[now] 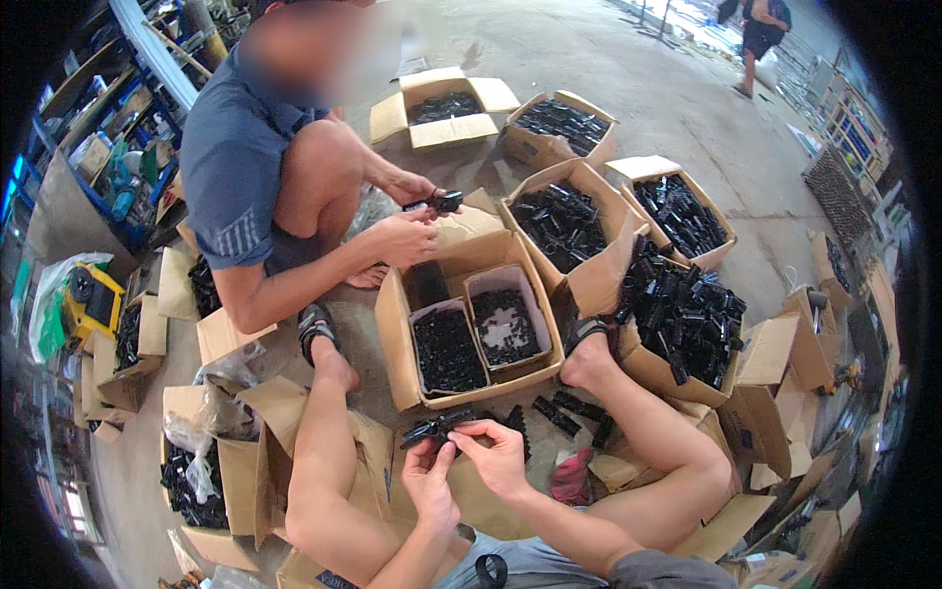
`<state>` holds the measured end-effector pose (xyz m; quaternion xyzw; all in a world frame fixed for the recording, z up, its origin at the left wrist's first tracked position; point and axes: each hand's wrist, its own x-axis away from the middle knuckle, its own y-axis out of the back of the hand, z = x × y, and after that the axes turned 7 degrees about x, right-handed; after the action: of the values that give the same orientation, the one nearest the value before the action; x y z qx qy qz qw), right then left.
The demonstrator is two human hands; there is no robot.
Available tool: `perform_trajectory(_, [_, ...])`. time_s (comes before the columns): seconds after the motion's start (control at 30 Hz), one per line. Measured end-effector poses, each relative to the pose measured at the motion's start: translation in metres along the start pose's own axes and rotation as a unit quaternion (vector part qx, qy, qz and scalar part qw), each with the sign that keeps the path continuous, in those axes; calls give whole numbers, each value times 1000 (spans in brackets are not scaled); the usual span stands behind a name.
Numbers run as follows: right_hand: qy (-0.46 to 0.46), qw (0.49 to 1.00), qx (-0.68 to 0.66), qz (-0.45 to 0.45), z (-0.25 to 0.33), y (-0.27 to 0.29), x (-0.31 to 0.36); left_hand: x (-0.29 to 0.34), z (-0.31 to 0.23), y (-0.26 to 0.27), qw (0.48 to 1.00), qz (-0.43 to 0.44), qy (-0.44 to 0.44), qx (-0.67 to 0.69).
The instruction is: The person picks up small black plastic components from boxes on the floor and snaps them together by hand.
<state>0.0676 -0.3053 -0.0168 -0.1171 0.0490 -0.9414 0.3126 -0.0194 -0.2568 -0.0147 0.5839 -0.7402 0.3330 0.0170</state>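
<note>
- We hold a black plastic part (432, 429) low in front of us, over our lap and just short of the big open carton between our feet.
- Our left hand (430, 483) is clamped on the part from below; the thumb and fingers of our right hand (494, 457) are pinched together at its right side, and we cannot tell whether a small piece sits between them.
- Just beyond, to the right, several loose black parts (557, 416) lie near a red glove-like cloth (571, 478).
- The big carton (394, 339) holds two smaller boxes side by side, both with small black pieces (449, 351); in the right one, a pale bottom (505, 332) shows through.
- By our right leg, a carton (653, 371) is heaped with black parts above its rim.
- Farther out, four more open cartons of black parts stand on the concrete floor (775, 236).
- Across on the left, a co-worker (221, 157) sits low, both hands near another black part (446, 201), one gripping it.
- Behind our left leg, clear plastic lies on a carton of black parts; a yellow-and-black case (93, 302) stands farther left.
</note>
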Motion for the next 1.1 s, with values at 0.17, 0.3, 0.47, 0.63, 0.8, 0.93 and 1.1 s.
perform_trajectory(0.17, [55, 998, 28, 2, -7, 3, -3, 2, -4, -4, 1000, 18, 5, 9])
perform_trajectory(0.3, [45, 998, 28, 18, -11, 5, -6, 1, -3, -3, 1000, 13, 12, 20])
perform_trajectory(0.47, [-14, 999, -36, -5, -13, -7, -2, 1, -4, 1, 1000, 3, 8, 12])
perform_trajectory(0.63, [-42, 997, -62, -22, 0, -14, -1, 0, -7, -2, 1000, 12, -1, 20])
perform_trajectory(0.8, [32, 999, 14, -7, -8, -5, -2, -1, -5, 0, 999, 11, -3, 36])
perform_trajectory(0.93, [-10, 999, 41, 16, 2, -1, -1, 0, -1, 4, 1000, 5, -4, 18])
perform_trajectory(1.1, [-47, 997, 51, 25, 17, -3, 0, 0, -1, 3, 1000, 3, -15, 5])
